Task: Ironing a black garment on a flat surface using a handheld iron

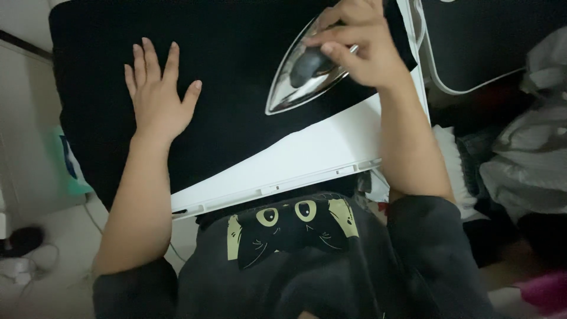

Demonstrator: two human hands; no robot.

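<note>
Right hand [360, 44] wraps closed around the dark handle of the iron [304, 74], fingers curled over the top, wrist bent down from an arm reaching forward. The iron sits on black cloth [224, 53] at the board's far right, pointed tip toward the person. Likely heavy, rigid, hot underneath; the handle is the only safe hold. Left hand [156, 94] lies flat, fingers spread, pressing the soft, limp cloth against the white board [307, 156].

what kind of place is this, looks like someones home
Most likely a room at home, set up for ironing. The right hand grips an iron on black fabric spread over a white board, the left hand lies flat on it, and heaped clothes sit alongside.
</note>
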